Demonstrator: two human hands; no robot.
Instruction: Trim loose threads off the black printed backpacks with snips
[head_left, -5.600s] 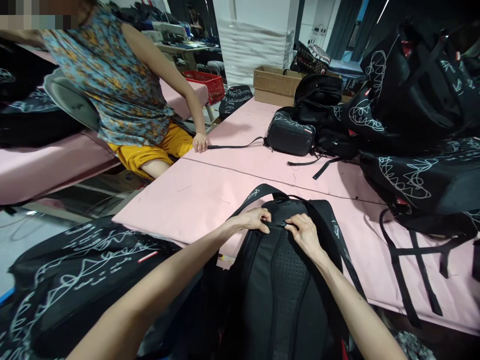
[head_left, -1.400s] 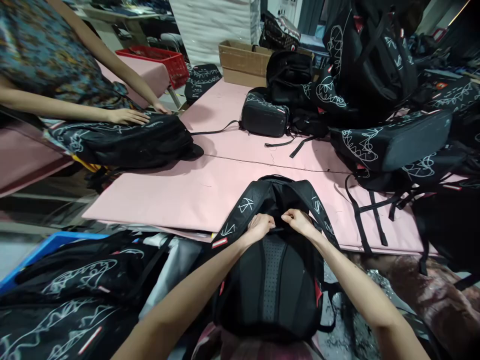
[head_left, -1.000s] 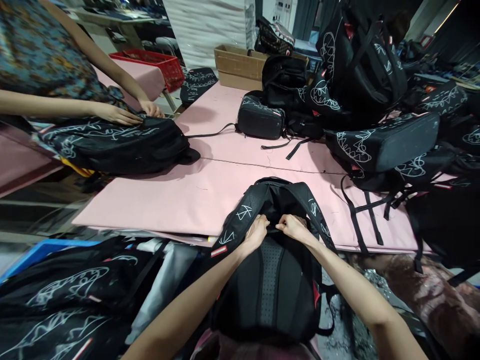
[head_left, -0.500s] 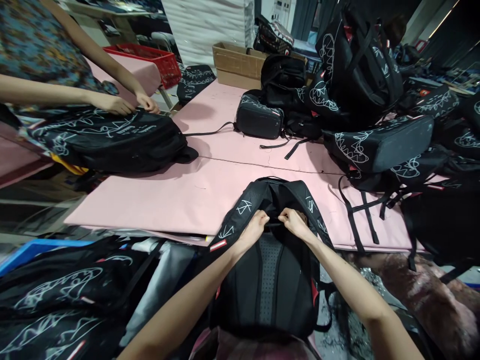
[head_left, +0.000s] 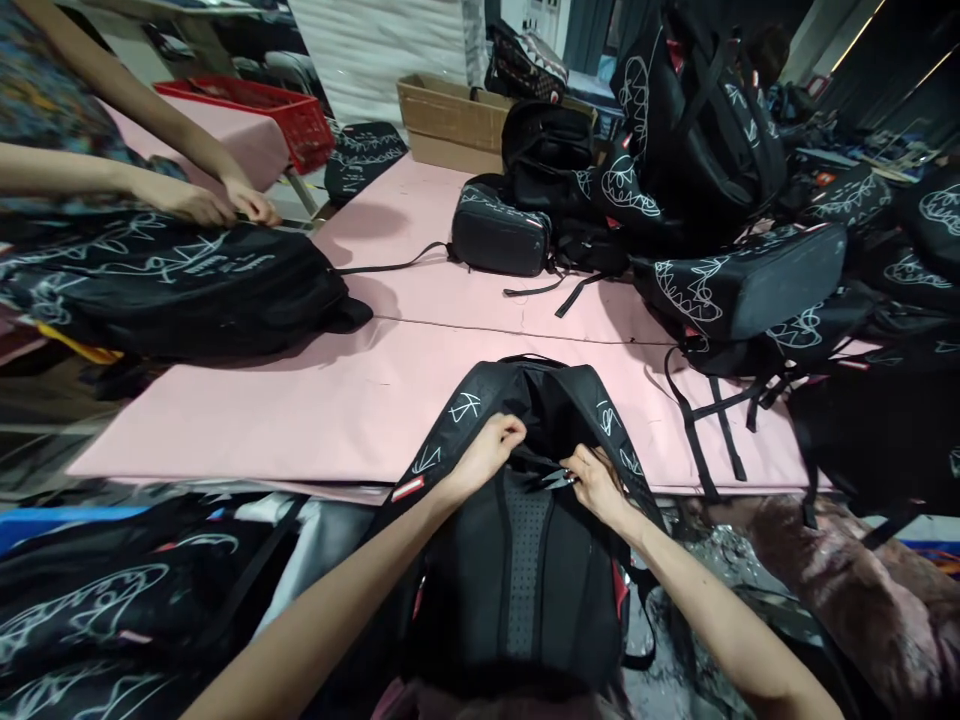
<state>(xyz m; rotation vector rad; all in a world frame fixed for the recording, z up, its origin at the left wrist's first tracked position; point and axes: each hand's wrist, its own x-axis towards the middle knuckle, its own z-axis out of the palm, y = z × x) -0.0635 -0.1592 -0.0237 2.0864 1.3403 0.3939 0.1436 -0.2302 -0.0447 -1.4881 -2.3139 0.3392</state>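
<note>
A black backpack [head_left: 469,560] lies with its padded back panel up, its lower end close to my body and its top on the pink table edge. White scribbles mark its shoulder straps [head_left: 442,430]. My left hand [head_left: 491,450] is closed in a pinch at the fabric near the top of the back panel; its fingertips are partly lost against the dark cloth. In my right hand [head_left: 596,482] is a pair of small thread snips [head_left: 553,480], blades pointing left over the panel's top edge. The fold between the straps is dark inside.
Across the pink table [head_left: 285,420], a co-worker's hands [head_left: 217,205] rest on another black backpack [head_left: 187,290]. More bags [head_left: 750,290] are piled at the right. A cardboard box [head_left: 450,125] stands behind, a red crate [head_left: 300,125] farther left. Scribbled bags [head_left: 112,600] lie at lower left.
My right hand has dropped slightly and turned, and the thread snips now show in it. My left hand has shifted a little left, still pinched. The view has swung slightly right.
</note>
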